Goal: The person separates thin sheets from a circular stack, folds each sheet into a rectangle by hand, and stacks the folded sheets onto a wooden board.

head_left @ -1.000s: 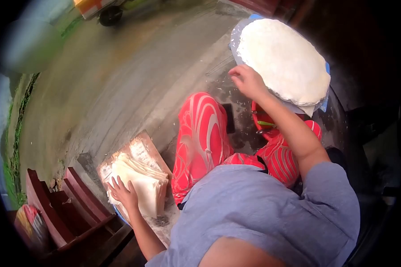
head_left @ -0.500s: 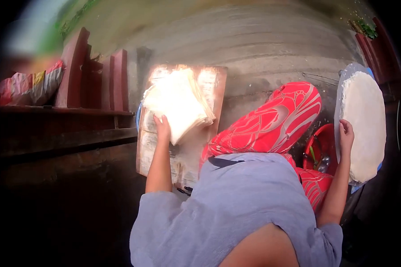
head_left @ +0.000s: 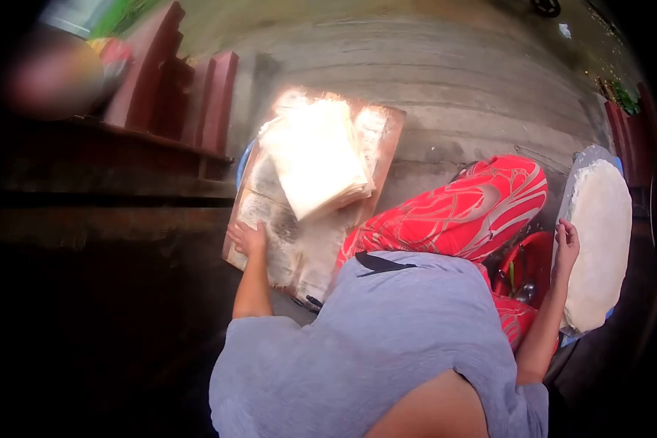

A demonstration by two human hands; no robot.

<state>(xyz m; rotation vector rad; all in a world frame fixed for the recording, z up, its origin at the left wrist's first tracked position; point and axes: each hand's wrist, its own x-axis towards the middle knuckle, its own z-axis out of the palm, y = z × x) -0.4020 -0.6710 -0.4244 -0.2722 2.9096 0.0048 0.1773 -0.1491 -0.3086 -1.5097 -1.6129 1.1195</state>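
A stack of thin pale sheets (head_left: 320,157) lies on a floury wooden board (head_left: 270,219) to my left. My left hand (head_left: 248,238) rests on the board's lower left edge, fingers apart, clear of the stack and holding nothing. On the right, a large oval white slab (head_left: 601,241) covers a grey and blue support (head_left: 597,153). My right hand (head_left: 566,239) is at the slab's left edge with its fingers curled together; whatever they hold, if anything, is too small to make out.
Between my leg and the slab stands a red basin (head_left: 536,259) with a green-handled tool and metal items inside. Dark red wooden posts (head_left: 219,102) rise at the upper left. A blue rim (head_left: 244,164) shows beneath the board.
The view has swung toward the board. My left hand has left the stack and moved down to the board's edge. My right hand has come to the slab's edge, its fingers curled.
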